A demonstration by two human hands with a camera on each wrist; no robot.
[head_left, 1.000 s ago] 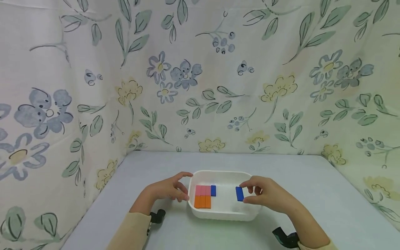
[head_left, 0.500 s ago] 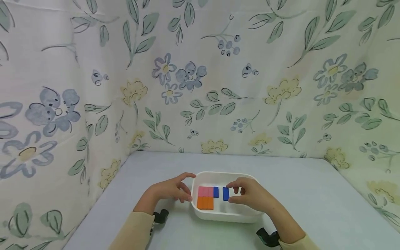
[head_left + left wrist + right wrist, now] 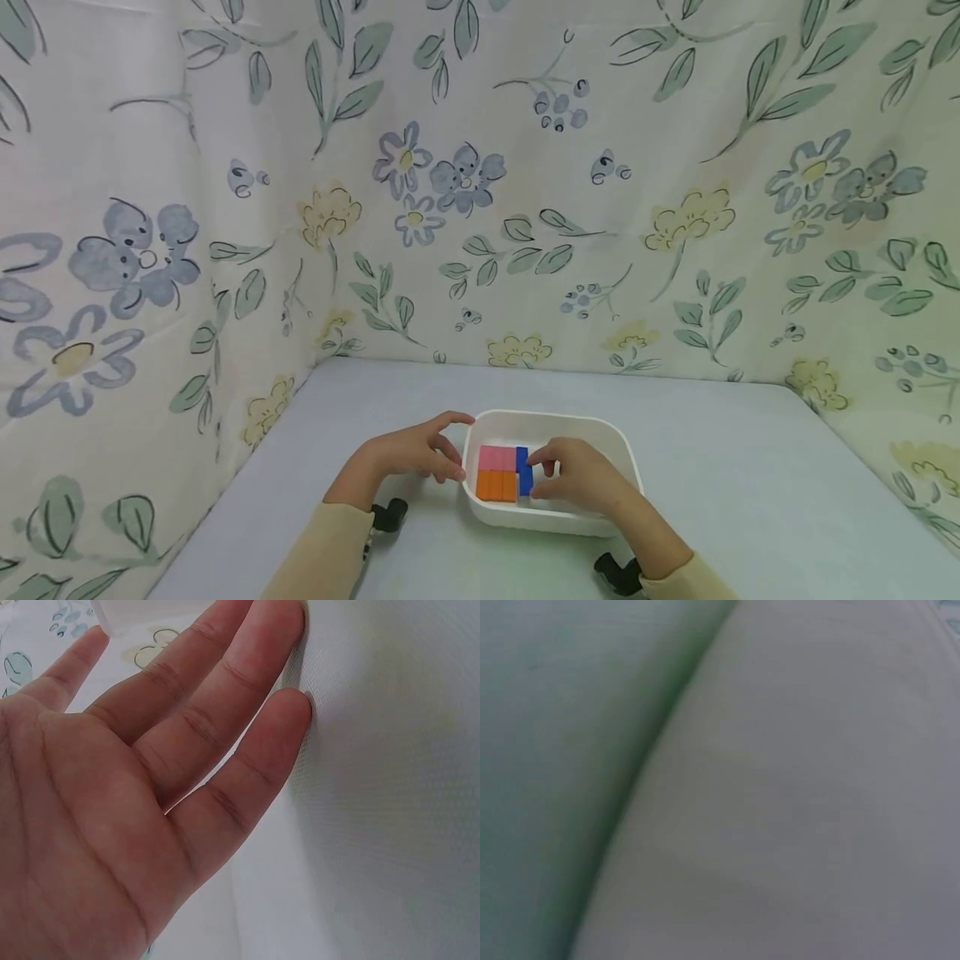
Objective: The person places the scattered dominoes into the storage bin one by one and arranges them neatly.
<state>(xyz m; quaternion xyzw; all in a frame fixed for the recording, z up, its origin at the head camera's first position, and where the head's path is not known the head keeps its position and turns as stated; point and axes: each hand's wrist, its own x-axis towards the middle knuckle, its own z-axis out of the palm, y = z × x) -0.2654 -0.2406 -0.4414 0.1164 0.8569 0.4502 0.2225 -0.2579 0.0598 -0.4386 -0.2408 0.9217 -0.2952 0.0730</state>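
Observation:
In the head view a white tray [image 3: 551,518] holds pink tiles [image 3: 497,457] at its back left, with orange tiles [image 3: 496,486] in front of them. One blue tile [image 3: 522,456] lies against the right side of the pink ones. My right hand [image 3: 581,479] reaches over the tray and pinches a second blue tile [image 3: 527,483] between thumb and finger, just right of the orange tiles. At the tray's left end my left hand [image 3: 411,451] touches the rim with index finger and thumb; its fingers [image 3: 270,742] look spread and nearly straight in the left wrist view.
A pale table [image 3: 420,550] bears the tray. Behind and to the left hangs a floral cloth [image 3: 480,208]. Only the tray's pale side [image 3: 780,787] and the table show in the right wrist view.
My right hand has carried the blue tile leftward across the tray, from its right half to beside the orange tiles. The left hand has stayed at the tray's left end.

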